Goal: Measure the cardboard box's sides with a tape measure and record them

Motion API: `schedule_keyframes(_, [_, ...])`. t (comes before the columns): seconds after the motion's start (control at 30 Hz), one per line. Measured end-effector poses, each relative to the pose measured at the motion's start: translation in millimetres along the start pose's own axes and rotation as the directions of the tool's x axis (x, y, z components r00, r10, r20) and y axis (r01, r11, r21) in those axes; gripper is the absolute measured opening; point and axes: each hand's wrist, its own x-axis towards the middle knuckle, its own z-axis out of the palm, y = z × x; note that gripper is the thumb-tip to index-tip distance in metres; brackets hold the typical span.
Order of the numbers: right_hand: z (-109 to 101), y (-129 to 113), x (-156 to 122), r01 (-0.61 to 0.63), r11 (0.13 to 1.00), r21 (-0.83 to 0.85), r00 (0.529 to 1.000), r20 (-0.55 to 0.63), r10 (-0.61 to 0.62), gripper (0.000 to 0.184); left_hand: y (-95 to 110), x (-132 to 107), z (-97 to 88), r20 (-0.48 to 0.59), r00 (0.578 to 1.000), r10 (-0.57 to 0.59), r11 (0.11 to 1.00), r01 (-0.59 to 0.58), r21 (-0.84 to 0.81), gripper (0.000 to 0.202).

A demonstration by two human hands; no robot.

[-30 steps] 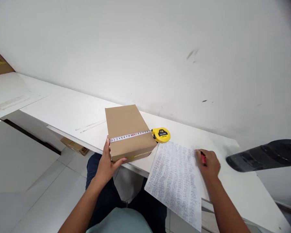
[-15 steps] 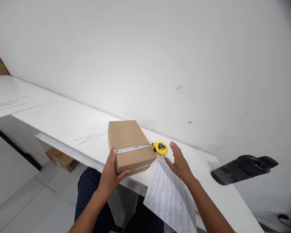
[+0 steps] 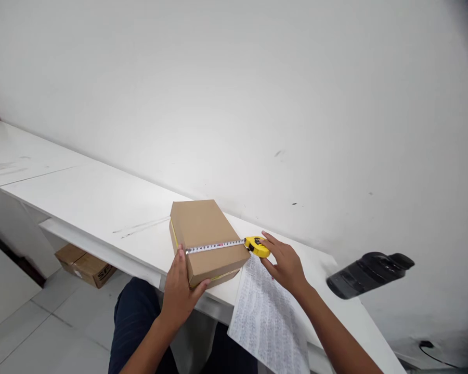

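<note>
1. Two hands of ours are at work in the head view, both at a cardboard box (image 3: 205, 236) that lies flat near the front edge of a white table (image 3: 101, 202).
2. Our left hand (image 3: 183, 293) cups the box's near left corner, thumb against the front face and fingers up the side, and pins the free end of the tape blade (image 3: 214, 246) at the top edge.
3. We see the blade stretched flat across the lid from left to right, numbers facing up, ending at the yellow tape measure (image 3: 256, 246) that sits just off the box's right edge.
4. Our right hand (image 3: 284, 262) reaches the case with loosely spread fingers; the fingertips touch it, but we cannot tell whether they grip it or only rest there.
5. We judge the measuring itself well advanced: the blade spans the whole width and a reading is available.
6. Nothing shows the value being noted: neither hand holds a pen, and none shows on the table.
7. Just right of the box lies a sheet of paper (image 3: 269, 322) dense with handwriting, its lower part hanging over the table edge.
8. Farther right a dark blurred object (image 3: 368, 274) juts into view; we cannot tell what it is.
9. Under the table at left sits another carton (image 3: 85, 264) on the floor.
</note>
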Motion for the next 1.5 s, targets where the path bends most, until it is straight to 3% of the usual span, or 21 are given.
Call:
schedule_keyframes(0.13, [-21, -20, -17, -0.203, 0.977, 0.068, 0.978, -0.03, 0.205, 0.034, 12, -5, 0.5, 0.048, 0.998, -0.04, 0.993, 0.035, 0.109, 0.103])
schedule_keyframes(0.27, [-31, -48, -36, -0.446, 0.868, 0.22, 0.876, -0.093, 0.473, 0.038, 45, -17, 1.0, 0.137, 0.99, -0.036, 0.975, 0.004, 0.224, 0.095])
schedule_keyframes(0.33, [-33, -60, -40, -0.478, 0.827, 0.297, 0.845, -0.103, 0.525, 0.034, 65, -22, -2.4, 0.208, 0.978, 0.032, 0.974, -0.077, 0.213, 0.086])
schedule_keyframes(0.47, [-41, -66, -31, -0.462, 0.797, 0.389, 0.873, 0.037, 0.487, 0.03, 83, -16, -20.7, 0.311, 0.93, 0.195, 0.976, -0.215, 0.029, 0.049])
schedule_keyframes(0.6, [-50, -48, -17, -0.46, 0.771, 0.44, 0.887, 0.191, 0.42, 0.033, 60, 25, -38.8, 0.164, 0.963, 0.215, 0.977, -0.213, -0.033, 0.038])
schedule_keyframes(0.7, [-50, -32, -14, -0.46, 0.74, 0.491, 0.888, 0.228, 0.4, 0.037, 31, 68, -39.7, 0.079, 0.994, 0.075, 0.997, -0.076, 0.019, 0.045])
schedule_keyframes(0.77, [-46, -26, -15, -0.462, 0.715, 0.524, 0.884, 0.203, 0.422, 0.043, 14, 92, -34.4, 0.09, 0.996, -0.019, 1.0, 0.018, 0.009, 0.05])
schedule_keyframes(0.87, [-37, -29, -17, -0.456, 0.699, 0.552, 0.879, 0.153, 0.452, 0.046, -1, 113, -23.4, 0.199, 0.972, -0.121, 0.982, 0.147, -0.122, 0.053])
schedule_keyframes(1.0, [-27, -45, -12, -0.368, 0.748, 0.552, 0.917, 0.085, 0.389, 0.045, -4, 117, -14.4, 0.307, 0.902, -0.305, 0.89, 0.385, -0.245, 0.058])
schedule_keyframes(1.13, [-20, -56, 2, -0.298, 0.776, 0.556, 0.946, 0.068, 0.316, 0.051, 0, 116, -16.0, 0.31, 0.873, -0.376, 0.869, 0.448, -0.209, 0.072])
schedule_keyframes(1.37, [-13, -61, 21, -0.302, 0.764, 0.57, 0.952, 0.138, 0.273, 0.055, 0, 122, -19.7, 0.349, 0.898, -0.268, 0.938, 0.325, -0.117, 0.063])
schedule_keyframes(1.5, [-14, -60, 17, -0.298, 0.764, 0.572, 0.953, 0.131, 0.274, 0.054, -2, 126, -23.1, 0.41, 0.875, -0.257, 0.959, 0.285, -0.007, 0.067])
